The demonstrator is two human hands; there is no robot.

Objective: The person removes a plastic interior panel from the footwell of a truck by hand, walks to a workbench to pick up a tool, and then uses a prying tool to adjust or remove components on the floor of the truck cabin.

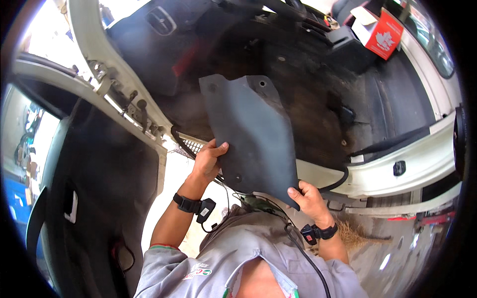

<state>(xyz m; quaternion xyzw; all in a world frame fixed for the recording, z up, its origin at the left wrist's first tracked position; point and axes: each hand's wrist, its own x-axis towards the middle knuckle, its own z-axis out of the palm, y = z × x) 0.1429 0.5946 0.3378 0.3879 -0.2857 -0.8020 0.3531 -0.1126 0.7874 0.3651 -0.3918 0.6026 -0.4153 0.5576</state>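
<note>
I hold a dark grey, stiff panel [248,129] with a few small holes up in front of an open car doorway. My left hand [211,160] grips its left edge, thumb on the front face. My right hand [309,197] holds its lower right corner from below. Both wrists carry a black band with a small device and cables running to my chest. The panel hides part of the car's door sill behind it.
The car's stripped dark floor [318,94] lies beyond the white sill [397,171]. The open door [99,193] with black trim hangs at left. A red and white box [383,36] sits far inside. A black hose [183,144] loops at the sill; straw bristles [354,233] lie on the ground.
</note>
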